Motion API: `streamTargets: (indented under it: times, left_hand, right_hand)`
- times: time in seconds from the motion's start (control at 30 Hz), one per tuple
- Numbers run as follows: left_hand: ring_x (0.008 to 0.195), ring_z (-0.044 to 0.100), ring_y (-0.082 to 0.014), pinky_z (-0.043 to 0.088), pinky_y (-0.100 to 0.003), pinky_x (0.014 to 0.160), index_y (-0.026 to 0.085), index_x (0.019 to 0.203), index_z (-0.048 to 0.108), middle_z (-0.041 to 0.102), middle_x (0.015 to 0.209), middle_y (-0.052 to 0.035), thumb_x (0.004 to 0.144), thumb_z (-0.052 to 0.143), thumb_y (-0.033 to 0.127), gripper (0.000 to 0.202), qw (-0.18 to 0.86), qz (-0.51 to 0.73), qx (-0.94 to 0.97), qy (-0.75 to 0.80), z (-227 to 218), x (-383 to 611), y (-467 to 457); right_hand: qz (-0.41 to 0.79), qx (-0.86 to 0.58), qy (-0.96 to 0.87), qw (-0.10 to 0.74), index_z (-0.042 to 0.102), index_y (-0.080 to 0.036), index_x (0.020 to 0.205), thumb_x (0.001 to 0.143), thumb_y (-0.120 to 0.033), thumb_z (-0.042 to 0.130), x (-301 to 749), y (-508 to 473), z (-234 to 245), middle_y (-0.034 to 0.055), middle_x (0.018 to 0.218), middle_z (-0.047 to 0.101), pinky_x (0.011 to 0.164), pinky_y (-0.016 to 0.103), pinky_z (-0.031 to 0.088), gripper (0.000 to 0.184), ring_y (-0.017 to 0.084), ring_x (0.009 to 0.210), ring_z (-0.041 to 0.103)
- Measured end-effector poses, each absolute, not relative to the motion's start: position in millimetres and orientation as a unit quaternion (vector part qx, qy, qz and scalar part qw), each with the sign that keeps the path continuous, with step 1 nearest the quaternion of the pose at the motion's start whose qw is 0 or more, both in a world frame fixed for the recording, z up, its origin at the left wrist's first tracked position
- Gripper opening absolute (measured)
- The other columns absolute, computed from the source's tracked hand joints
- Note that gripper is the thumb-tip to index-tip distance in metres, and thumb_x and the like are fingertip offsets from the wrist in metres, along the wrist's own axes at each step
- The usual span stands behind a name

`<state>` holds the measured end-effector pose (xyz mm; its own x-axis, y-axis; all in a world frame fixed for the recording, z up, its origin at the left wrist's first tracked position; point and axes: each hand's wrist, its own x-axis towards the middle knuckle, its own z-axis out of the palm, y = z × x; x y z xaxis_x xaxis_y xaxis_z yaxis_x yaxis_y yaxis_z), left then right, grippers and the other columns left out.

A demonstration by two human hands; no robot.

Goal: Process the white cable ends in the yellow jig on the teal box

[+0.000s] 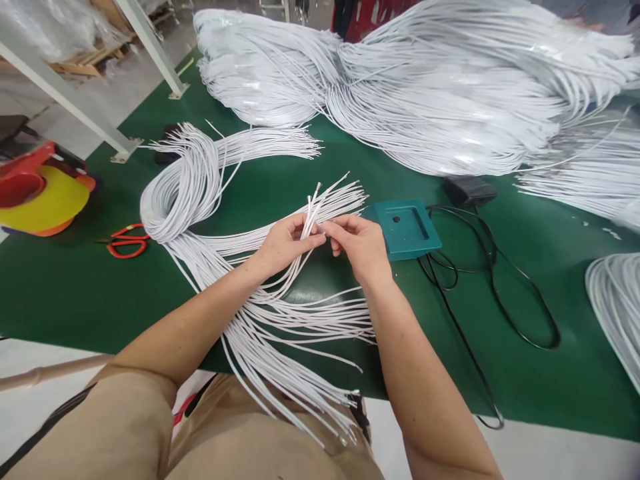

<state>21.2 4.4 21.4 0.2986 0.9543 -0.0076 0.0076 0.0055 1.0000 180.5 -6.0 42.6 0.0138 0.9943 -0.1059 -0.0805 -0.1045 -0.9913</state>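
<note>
"How is the left forearm [200,323] held?"

"It is stretched forward, bared, and slanted inward from the lower left; the right forearm [417,377] is slanted inward from the lower right."

"And the left grip [289,244]?"

"It is closed, with its thumb pointed across toward the right grip [362,245]."

"How is that one posed?"

"Its fingers [336,249] are curled, and its thumb is pinched in against them. The two grips are held almost together, tip to tip."

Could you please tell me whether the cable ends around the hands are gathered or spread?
Spread: the white cables fan out in separate groups, with a few held in the left hand.
</note>
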Motion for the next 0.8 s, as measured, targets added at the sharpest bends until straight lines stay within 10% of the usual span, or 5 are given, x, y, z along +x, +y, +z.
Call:
streamTargets:
  times: [0.43, 0.8]
  left_hand:
    - [0.063, 0.064, -0.0103, 0.049, -0.024, 0.063, 0.016, 0.077, 0.046, 0.064, 0.069, 0.0025, 0.071, 0.074, 0.025, 0.03, 0.571, 0.462, 0.548, 0.401, 24.8, 27.2, 2.3]
    - [0.065, 0.064, -0.0108, 0.051, -0.026, 0.067, 0.018, 0.074, 0.039, 0.06, 0.07, 0.0035, 0.074, 0.068, 0.02, 0.029, 0.581, 0.419, 0.571, 0.401, 27.3, 30.7, -4.2]
  right_hand:
    - [0.701, -0.403, -0.326, 0.489, 0.06, -0.015, 0.057, 0.066, -0.026, 0.074, 181.1, -4.4, 42.4, -0.0042, 0.054, 0.046, 0.049, 0.023, 0.031, 0.02, 0.005, 0.049, 0.035]
    - [0.726, -0.401, -0.366, 0.423, 0.056, -0.017, 0.058, 0.071, -0.05, 0.074, 186.0, -3.6, 42.9, -0.0048, 0.051, 0.042, 0.054, 0.024, 0.037, 0.04, 0.01, 0.052, 0.046]
